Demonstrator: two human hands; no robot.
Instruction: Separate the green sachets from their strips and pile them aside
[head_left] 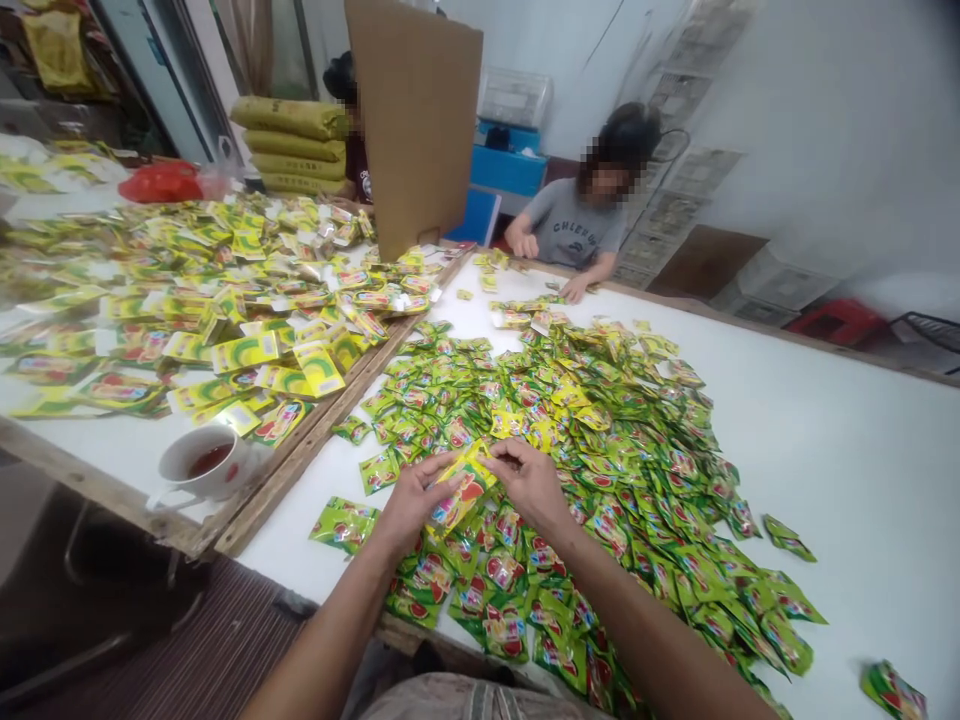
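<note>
Between my hands is a small yellow box [459, 500] with a red fruit picture, tilted over the pile. My left hand [420, 492] grips its left side with thumb and fingers. At the box's upper right end, my right hand [527, 478] has its fingers pinched together at the edge; whether a flap or a sachet is between them is too small to make out. Below and around both hands lies a wide heap of green sachets [645, 480] with red pictures. A few yellow sachets [541, 432] lie among them just beyond my right hand.
Many yellow boxes [244, 352] cover the left table, with a cup of dark drink [210, 462] at its near corner. Wooden edging [337, 415] runs between the tables. A tall cardboard sheet [416, 120] stands behind. Across the table, a person [574, 225] handles small packets; another is partly hidden.
</note>
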